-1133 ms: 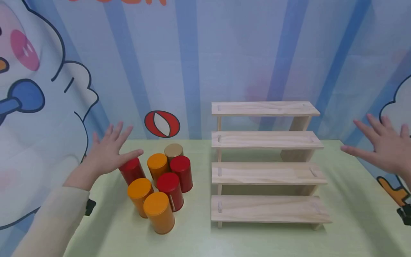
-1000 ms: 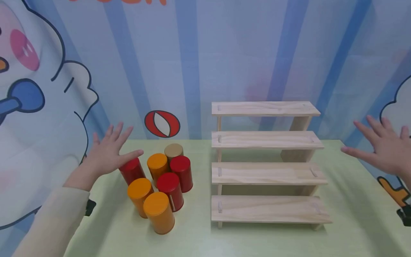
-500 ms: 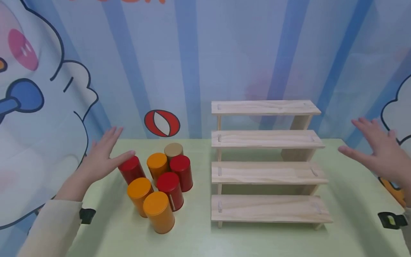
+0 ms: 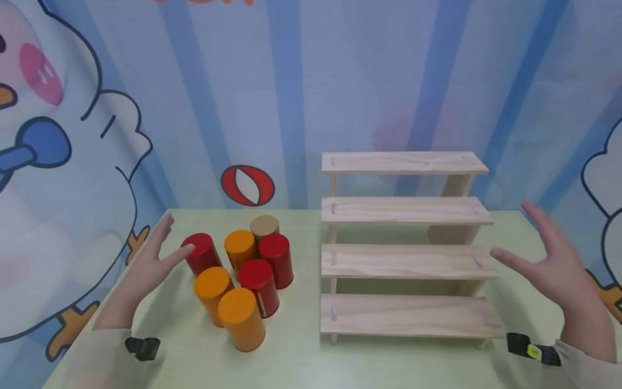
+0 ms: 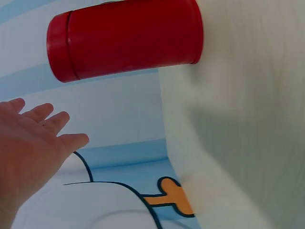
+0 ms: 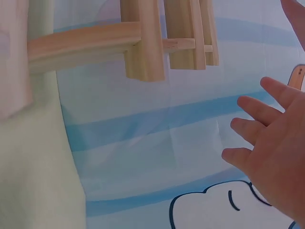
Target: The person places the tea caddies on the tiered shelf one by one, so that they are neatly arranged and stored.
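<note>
Lettering [image 4: 196, 1] cropped past reading tops the backdrop [image 4: 364, 81]; left hand [image 4: 151, 266], near red canister [image 4: 205, 256], and right hand [image 4: 559, 270] have fingers [image 6: 259, 110] apart.

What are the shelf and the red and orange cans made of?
The shelf looks like bare wood: it is pale, with grain lines showing. The red cans look smooth with a soft sheen, maybe painted metal, though plastic or card is possible. The orange cans look smooth and evenly coloured too, so perhaps the same stuff; I can't tell for sure.
</note>
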{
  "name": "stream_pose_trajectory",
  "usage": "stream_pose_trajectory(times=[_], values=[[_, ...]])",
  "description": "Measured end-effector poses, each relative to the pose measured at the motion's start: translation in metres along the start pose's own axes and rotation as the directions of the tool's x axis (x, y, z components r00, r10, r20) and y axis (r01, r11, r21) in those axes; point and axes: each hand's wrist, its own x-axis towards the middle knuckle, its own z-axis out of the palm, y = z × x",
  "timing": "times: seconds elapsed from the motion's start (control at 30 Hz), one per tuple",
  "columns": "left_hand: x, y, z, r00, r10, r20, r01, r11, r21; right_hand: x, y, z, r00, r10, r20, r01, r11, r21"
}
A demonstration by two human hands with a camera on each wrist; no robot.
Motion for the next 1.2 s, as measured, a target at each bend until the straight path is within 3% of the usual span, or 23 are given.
stream_pose_trajectory(times=[0.13, 0.27, 0.5, 0.8, 1.2], values=[[0.002, -0.007, 0.007, 1.0, -0.018, 0.012, 0.019, 0.998, -0.051, -0.005, 0.004, 0.004, 0.998, 0.055, 0.0, -0.055, 0.998, 0.029], [0.003, -0.012, 0.013, 0.998, -0.045, 0.036, 0.047, 0.996, -0.073, -0.005, 0.008, 0.007, 0.998, 0.05, 0.033, -0.053, 0.995, 0.079], [0.006, -0.02, 0.022, 0.996, -0.044, 0.083, 0.056, 0.987, -0.148, -0.004, 0.019, 0.008, 0.984, 0.037, 0.173, -0.065, 0.986, 0.155], [0.004, -0.028, 0.028, 0.988, -0.1, 0.118, 0.123, 0.97, -0.21, -0.001, 0.033, 0.022, 0.953, 0.015, 0.304, -0.081, 0.976, 0.204], [0.007, -0.035, 0.038, 0.995, -0.031, 0.094, 0.055, 0.962, -0.267, 0.005, 0.037, 0.029, 0.907, 0.033, 0.421, -0.118, 0.977, 0.177]])
